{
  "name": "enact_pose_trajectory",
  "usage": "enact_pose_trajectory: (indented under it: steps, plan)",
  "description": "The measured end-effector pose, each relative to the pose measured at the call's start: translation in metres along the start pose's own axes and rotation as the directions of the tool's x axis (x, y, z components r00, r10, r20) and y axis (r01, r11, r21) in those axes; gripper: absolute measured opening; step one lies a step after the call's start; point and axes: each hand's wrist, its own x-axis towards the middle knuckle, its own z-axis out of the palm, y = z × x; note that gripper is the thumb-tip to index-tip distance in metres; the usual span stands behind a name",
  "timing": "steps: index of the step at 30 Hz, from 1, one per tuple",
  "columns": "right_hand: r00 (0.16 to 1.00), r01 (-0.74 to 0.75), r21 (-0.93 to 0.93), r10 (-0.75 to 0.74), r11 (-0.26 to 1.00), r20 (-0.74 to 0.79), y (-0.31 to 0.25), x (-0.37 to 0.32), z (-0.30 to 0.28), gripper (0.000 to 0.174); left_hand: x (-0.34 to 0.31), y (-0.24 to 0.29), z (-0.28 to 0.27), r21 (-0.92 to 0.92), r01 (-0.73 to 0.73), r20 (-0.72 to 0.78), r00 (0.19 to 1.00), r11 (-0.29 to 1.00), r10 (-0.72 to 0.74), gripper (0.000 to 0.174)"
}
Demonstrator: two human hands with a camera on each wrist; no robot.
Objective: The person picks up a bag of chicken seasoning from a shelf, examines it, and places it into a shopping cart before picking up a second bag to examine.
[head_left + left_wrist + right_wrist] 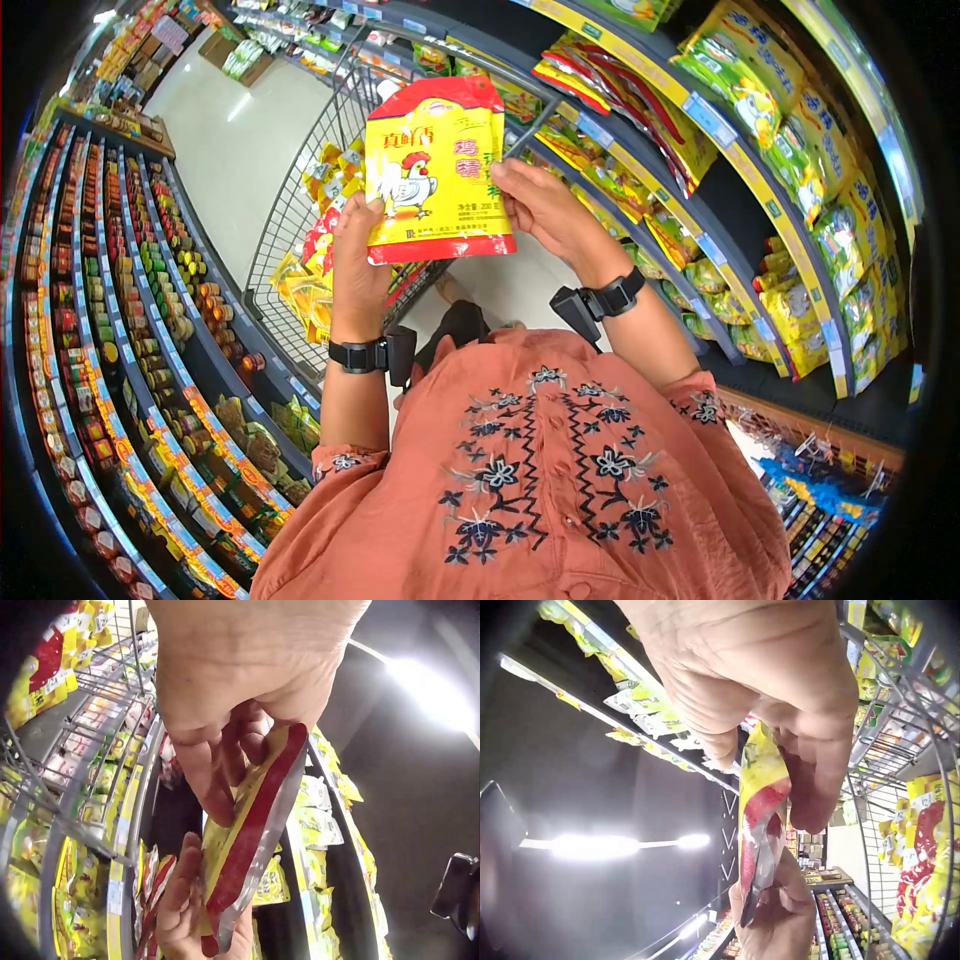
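Note:
A yellow and red packet (440, 180) with a white chicken picture is held up, its front facing the head view. My left hand (360, 250) grips its lower left edge, thumb on the front. On the right edge, my right hand (545, 205) pinches the packet with the thumb in front and fingers behind. In the left wrist view the packet (255, 832) appears edge-on between the left hand (240, 690) above and the other hand (184, 915) below. The right wrist view shows the packet (763, 810) edge-on, under the right hand (757, 682).
Behind the packet stands a wire shopping cart (262, 270) holding yellow and red packets (310, 290). Shelves of jars (150, 300) curve along the left. On the right, shelves hold yellow and green bags (800, 130). Pale floor (215, 110) shows beyond the cart.

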Motion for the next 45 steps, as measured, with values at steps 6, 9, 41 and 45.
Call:
enact_pose_trajectory:
  steps: [6,9,41,45]
  plan:
    - [0.99,0.116,0.228,-0.095,0.967,-0.103,0.011,-0.02,-0.012,0.045,-0.005,-0.014,0.018,0.045,0.097,0.116,0.988,0.994,-0.102,0.012]
    - [0.976,0.184,0.215,-0.153,0.959,-0.154,0.012,-0.03,-0.019,0.044,0.002,-0.021,0.019,0.101,0.147,0.167,0.973,0.984,-0.162,0.024]
    - [0.873,0.225,-0.718,-0.464,0.658,-0.152,0.007,-0.027,0.011,0.035,-0.007,-0.085,0.036,0.69,-0.254,0.201,0.967,0.678,0.158,0.052]
    - [0.782,0.264,-0.918,-0.623,0.297,0.023,0.002,-0.036,0.04,0.041,-0.015,-0.064,0.053,0.177,0.139,0.244,0.953,0.974,-0.18,0.057]
